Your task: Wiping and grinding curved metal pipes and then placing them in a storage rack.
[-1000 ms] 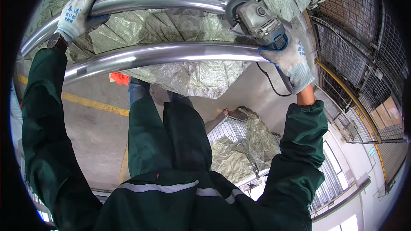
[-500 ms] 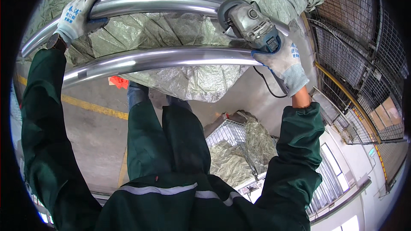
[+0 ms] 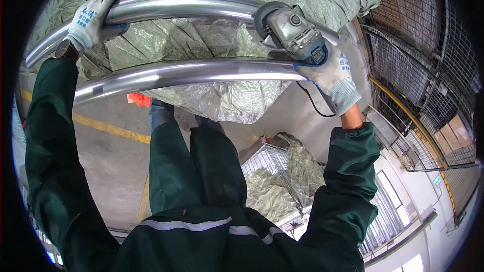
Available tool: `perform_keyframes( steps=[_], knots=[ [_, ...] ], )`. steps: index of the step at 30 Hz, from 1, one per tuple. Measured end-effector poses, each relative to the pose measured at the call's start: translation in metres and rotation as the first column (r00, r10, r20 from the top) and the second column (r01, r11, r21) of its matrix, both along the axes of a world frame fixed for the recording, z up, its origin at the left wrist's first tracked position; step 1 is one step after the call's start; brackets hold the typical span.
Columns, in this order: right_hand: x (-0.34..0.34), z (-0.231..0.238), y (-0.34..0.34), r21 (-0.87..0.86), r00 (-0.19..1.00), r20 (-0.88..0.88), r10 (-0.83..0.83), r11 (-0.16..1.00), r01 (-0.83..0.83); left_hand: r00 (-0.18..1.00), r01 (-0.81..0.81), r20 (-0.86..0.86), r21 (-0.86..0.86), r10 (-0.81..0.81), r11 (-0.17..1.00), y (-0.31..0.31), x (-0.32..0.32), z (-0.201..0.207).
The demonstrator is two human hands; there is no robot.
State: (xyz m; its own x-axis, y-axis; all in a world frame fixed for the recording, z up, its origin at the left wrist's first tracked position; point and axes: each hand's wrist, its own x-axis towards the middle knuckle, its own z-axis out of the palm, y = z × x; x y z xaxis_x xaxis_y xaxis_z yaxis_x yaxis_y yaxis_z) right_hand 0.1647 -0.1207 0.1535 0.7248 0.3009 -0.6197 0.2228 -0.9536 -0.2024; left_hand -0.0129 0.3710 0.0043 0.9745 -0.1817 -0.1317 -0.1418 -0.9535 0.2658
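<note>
Fingers (image 3: 104, 1) of the left hand (image 3: 89, 24) curl over the far tube (image 3: 186, 7) near its left end, with the thumb on the near side, so the tube is in their grasp. The right hand (image 3: 334, 70) grips the grey and blue body of a grinder (image 3: 297, 32) at the right; most of its fingers are hidden under the tool. The grinder lies across the right part of the far tube, its dark disc (image 3: 263, 17) pointing left and overlapping the tube's edge; whether disc and metal touch cannot be told. Closer to the person, the near tube (image 3: 201, 72) curves alongside, shiny and apart from the first, its right end reaching the right hand. Beneath both spreads a wrinkled grey-green sheet (image 3: 171, 40). A black cord (image 3: 315, 103) loops down just below the right hand. On the left wrist sits a watch (image 3: 64, 49). Near left, a red cloth (image 3: 141, 99) shows by the legs, and a yellow stripe (image 3: 111, 130) crosses the floor (image 3: 111, 166). At near right stands a wire cage (image 3: 264, 157), and mesh panels (image 3: 403, 65) rise farther right.
</note>
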Motion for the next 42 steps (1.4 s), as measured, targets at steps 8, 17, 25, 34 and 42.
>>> perform_keyframes(
  steps=[8,17,25,34,42],
  knots=[
    [0.001,0.0,-0.009,-0.012,0.999,-0.015,-0.03,0.999,0.03,1.0,-0.002,0.021,0.018,0.002,1.0,-0.002,0.001,-0.004],
    [0.001,0.001,-0.005,-0.04,0.999,-0.037,-0.023,0.999,0.021,1.0,-0.01,-0.018,0.011,0.01,1.0,0.001,0.001,-0.002],
    [-0.004,0.001,0.007,0.032,1.0,-0.021,0.008,0.999,-0.007,1.0,-0.016,-0.015,0.026,0.016,1.0,-0.004,-0.002,0.0],
    [0.005,0.01,-0.004,-0.012,0.998,-0.059,-0.034,0.999,0.033,1.0,-0.009,0.015,0.03,0.008,1.0,-0.005,-0.008,-0.004],
    [0.012,0.002,-0.001,-0.057,0.996,-0.088,0.011,0.998,-0.016,0.999,-0.037,0.007,0.03,0.037,0.999,-0.01,-0.012,-0.001]
  ],
)
